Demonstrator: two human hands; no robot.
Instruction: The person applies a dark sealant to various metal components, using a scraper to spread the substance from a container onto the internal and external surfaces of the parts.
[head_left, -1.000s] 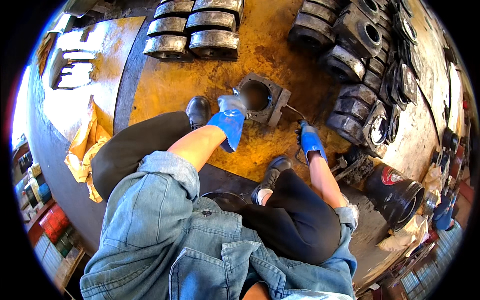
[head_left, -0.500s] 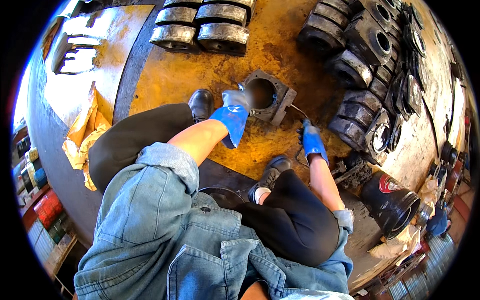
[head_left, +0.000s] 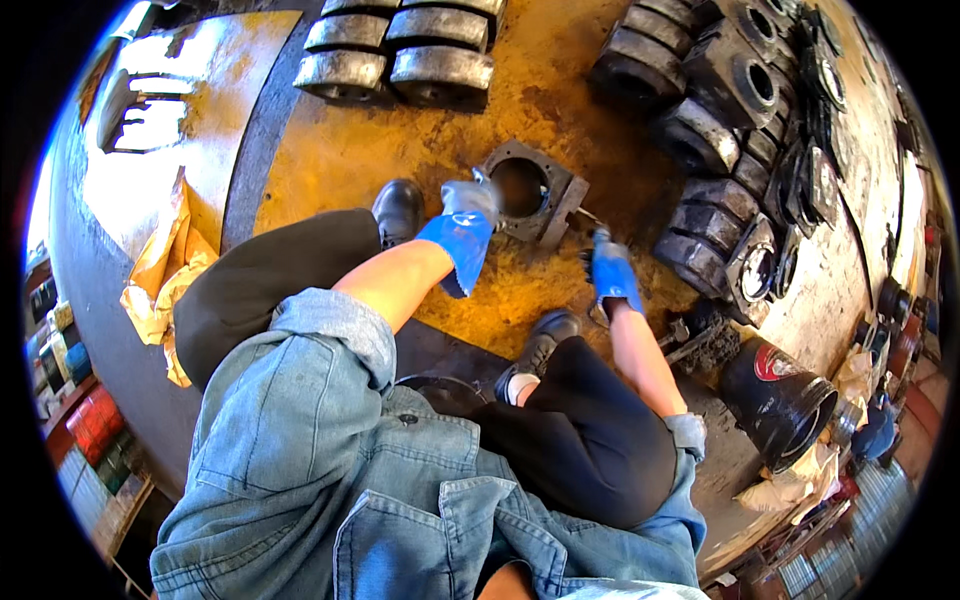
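Note:
A grey metal casting (head_left: 563, 205) with a big round hole lies on the stained yellow floor between my feet. My left hand (head_left: 470, 200), in a blue and grey glove, is closed on the casting's left edge; its fingertips are partly hidden. To the casting's right, my right hand (head_left: 611, 268), gloved the same way, is wrapped round a thin metal rod tool (head_left: 590, 216). The rod's far end meets the casting's right side. Whether it goes into an opening there, I cannot tell.
Stacked dark metal castings (head_left: 705, 215) stand to the right, and more blocks (head_left: 440, 75) at the far side. A black bucket (head_left: 775, 395) leans at the lower right, near dirty scraps (head_left: 705, 345). Crumpled yellow paper (head_left: 165, 275) lies left. My shoes (head_left: 398, 210) flank the casting.
My right hand has moved a little left and away from me, bringing the rod tool closer to the casting. My left hand stays at the casting's edge.

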